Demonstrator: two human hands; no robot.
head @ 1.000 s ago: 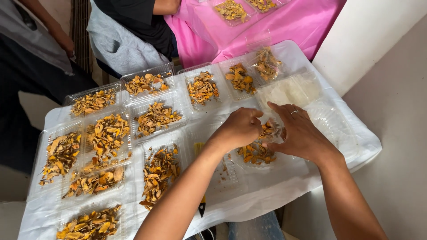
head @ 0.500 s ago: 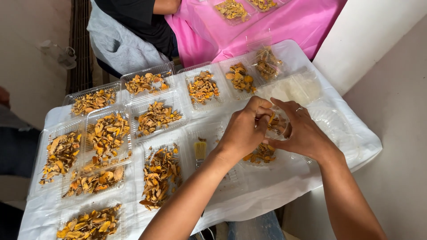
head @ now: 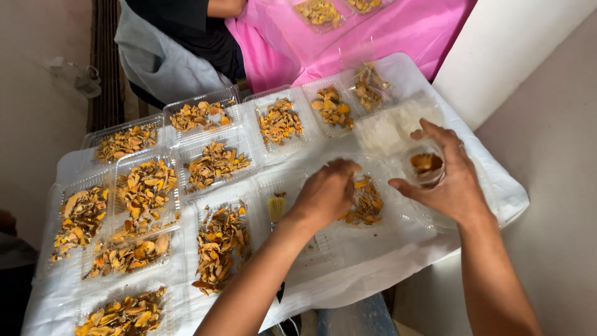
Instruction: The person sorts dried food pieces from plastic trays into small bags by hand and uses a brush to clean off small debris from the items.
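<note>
My left hand (head: 326, 193) rests fingers-down on a small pile of orange-yellow dried slices (head: 367, 204) in a clear plastic tray (head: 348, 239) on the white-covered table (head: 479, 186). It is curled over the pieces; whether it grips any is unclear. My right hand (head: 451, 180) is lifted a little to the right and holds a small clear cup (head: 426, 165) with a few orange pieces inside.
Several clear trays filled with the same dried slices (head: 214, 165) cover the left and far side of the table. A small brush (head: 277, 208) lies left of my left hand. Pink plastic sheet (head: 398, 31) and a seated person (head: 180, 31) lie beyond. A white wall (head: 547, 155) stands right.
My hands were together over the pile; now the right hand has drawn away to the right with the small cup, and the left hand has stayed on the slices.
</note>
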